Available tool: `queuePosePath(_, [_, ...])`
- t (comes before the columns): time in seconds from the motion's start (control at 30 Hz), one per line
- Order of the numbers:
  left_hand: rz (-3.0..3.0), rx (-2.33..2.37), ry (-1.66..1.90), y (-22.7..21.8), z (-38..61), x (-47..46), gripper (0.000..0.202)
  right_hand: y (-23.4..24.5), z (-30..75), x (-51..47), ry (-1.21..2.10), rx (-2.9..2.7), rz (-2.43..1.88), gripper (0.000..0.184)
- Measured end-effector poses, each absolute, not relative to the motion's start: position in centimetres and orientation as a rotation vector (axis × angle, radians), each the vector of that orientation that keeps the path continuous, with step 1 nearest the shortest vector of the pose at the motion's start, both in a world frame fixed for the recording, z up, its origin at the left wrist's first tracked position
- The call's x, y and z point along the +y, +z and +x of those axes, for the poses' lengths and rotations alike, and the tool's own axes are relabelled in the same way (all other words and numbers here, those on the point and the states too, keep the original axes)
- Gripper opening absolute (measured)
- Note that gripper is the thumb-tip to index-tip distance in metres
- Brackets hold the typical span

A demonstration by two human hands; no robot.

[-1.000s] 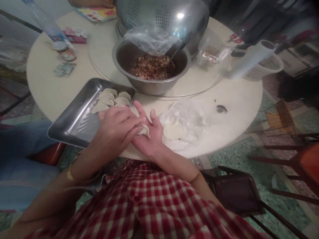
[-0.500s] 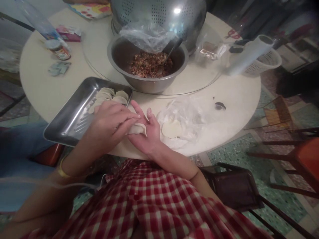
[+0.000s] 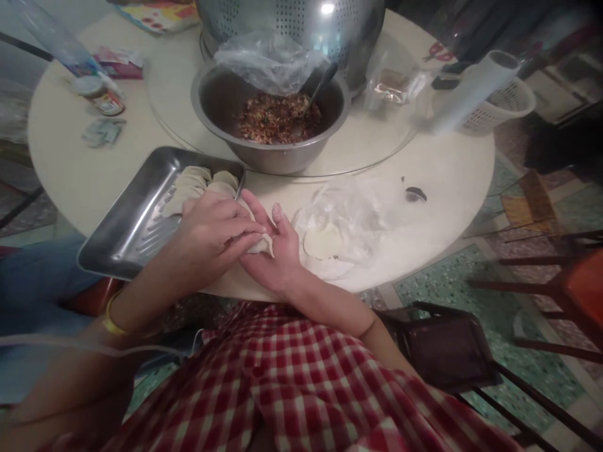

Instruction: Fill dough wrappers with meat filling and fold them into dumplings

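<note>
The round worktop [image 3: 438, 188] ends just under the fingers, with bare room far to their right. A steel bowl [image 3: 211, 125] of filling stands beyond them, a tray [image 3: 127, 232] just left, and a bag of wrappers [image 3: 330, 242] just right. The left hand [image 3: 214, 229] pinches its fingers narrowly on a dumpling [image 3: 262, 246], which lies on the right hand [image 3: 277, 260], whose fingers are spread flat.

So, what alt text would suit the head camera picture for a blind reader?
The left hand pinches a dumpling lying on the open right hand, at a table. A metal tray of dumplings lies left, a filling bowl behind.
</note>
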State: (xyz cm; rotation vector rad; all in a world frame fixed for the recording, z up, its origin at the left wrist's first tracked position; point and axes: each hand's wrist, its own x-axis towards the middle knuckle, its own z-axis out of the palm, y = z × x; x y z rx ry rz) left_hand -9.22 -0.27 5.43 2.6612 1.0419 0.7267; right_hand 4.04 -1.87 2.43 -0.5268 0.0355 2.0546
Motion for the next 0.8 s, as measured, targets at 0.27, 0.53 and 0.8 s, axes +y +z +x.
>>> queuePosePath(0.27, [2.69,1.097,0.666,5.1,-8.7,-0.5,0.024,2.8,4.0,-1.9,2.05,0.047,-0.567,0.054])
queuePosePath(0.53, [2.552,1.181,0.781,5.4,-10.3,-0.5,0.02,3.0,4.4,-1.7,2.046,0.06,-0.553,0.053])
queuePosePath(0.8, [2.622,1.138,0.746,5.3,-10.3,-1.0,0.023,2.9,4.3,-1.8,2.041,0.036,-0.574,0.048])
